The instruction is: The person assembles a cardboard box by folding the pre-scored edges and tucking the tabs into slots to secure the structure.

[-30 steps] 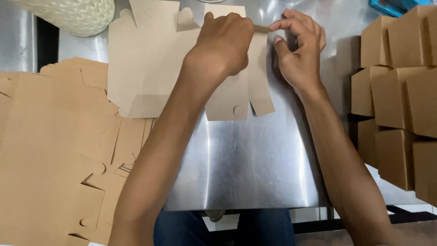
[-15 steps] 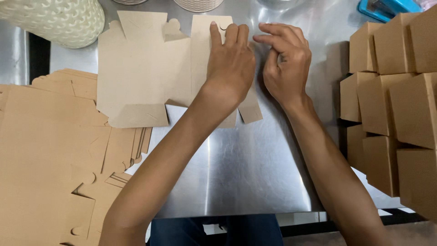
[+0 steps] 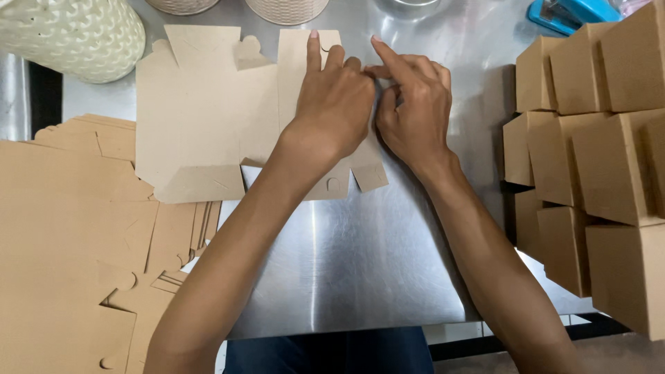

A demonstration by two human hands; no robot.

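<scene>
A flat brown cardboard box blank [image 3: 201,118] lies on the steel table [image 3: 360,263]. My left hand [image 3: 336,97] presses flat on the blank's right panel, fingers pointing away from me. Just to its right, my right hand [image 3: 412,104] pinches the blank's narrow right edge flap, index finger stretched out and thumb tucked under. The flap itself is mostly hidden under both hands. Small tabs of the blank [image 3: 367,176] stick out below my wrists.
A stack of flat brown blanks [image 3: 76,235] covers the table's left side. Several folded brown boxes [image 3: 596,152] are piled at the right. A cream textured vase [image 3: 69,34] stands at the back left, a blue stapler [image 3: 568,14] at the back right.
The blank has shifted toward me in view as my head moved. My left hand has flattened on the panel, and my right hand has closed in on the right edge flap.
</scene>
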